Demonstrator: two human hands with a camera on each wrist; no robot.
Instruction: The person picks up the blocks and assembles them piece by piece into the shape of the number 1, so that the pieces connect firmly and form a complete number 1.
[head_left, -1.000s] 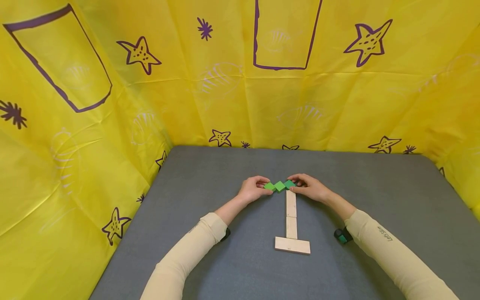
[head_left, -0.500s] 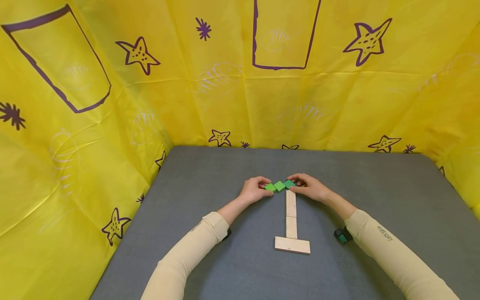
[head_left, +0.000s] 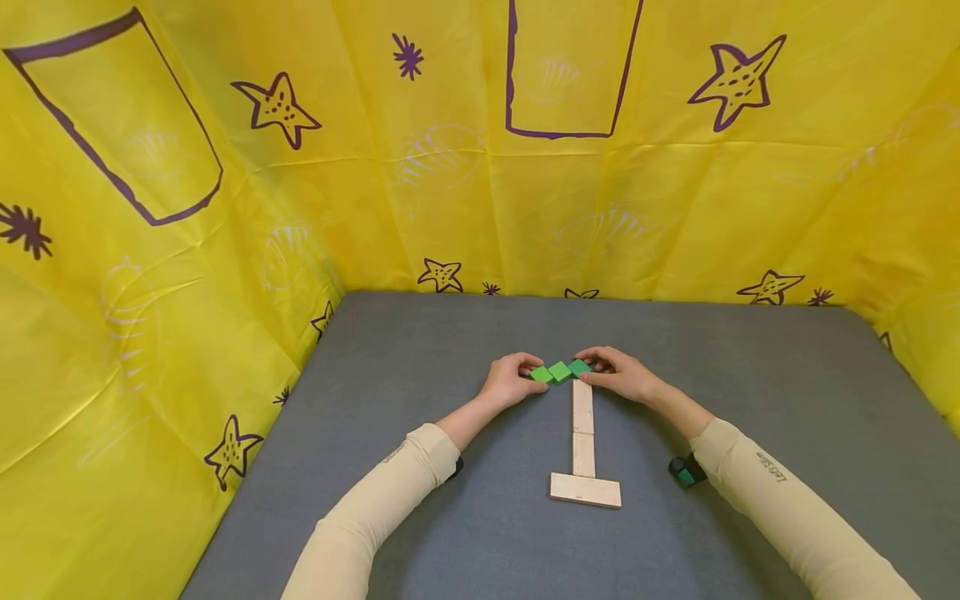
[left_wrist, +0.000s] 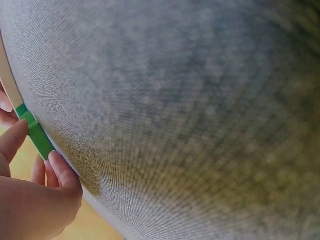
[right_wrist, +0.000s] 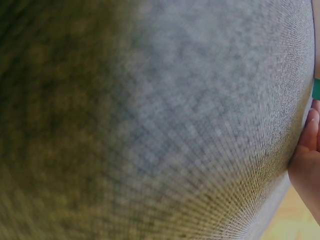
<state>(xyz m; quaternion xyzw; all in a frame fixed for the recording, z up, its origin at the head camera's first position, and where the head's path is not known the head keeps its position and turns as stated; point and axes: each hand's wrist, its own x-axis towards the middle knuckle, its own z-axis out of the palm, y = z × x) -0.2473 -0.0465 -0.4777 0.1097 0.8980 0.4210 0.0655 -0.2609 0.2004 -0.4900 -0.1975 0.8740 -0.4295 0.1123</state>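
Three green blocks sit in a slanted row in the head view, corner against side. My left hand (head_left: 510,380) pinches the leftmost light green block (head_left: 542,375) between thumb and fingers. Beside it is the middle green block (head_left: 559,372), with no finger on it in the head view. My right hand (head_left: 622,374) grips the darker green block (head_left: 580,368) at the right end. Below that block, two pale wooden planks (head_left: 582,408) run end to end toward a crosswise plank (head_left: 585,490). In the right wrist view only a sliver of the dark green block (right_wrist: 316,89) shows.
All of this lies on a grey cloth-covered table (head_left: 480,533). A yellow curtain (head_left: 465,200) with purple starfish drawings surrounds its back and sides. A dark wrist camera (head_left: 686,472) hangs under the right sleeve.
My left hand and forearm have shifted slightly to the right, with the leftmost green block a touch nearer the others. The right hand and the planks stay put.
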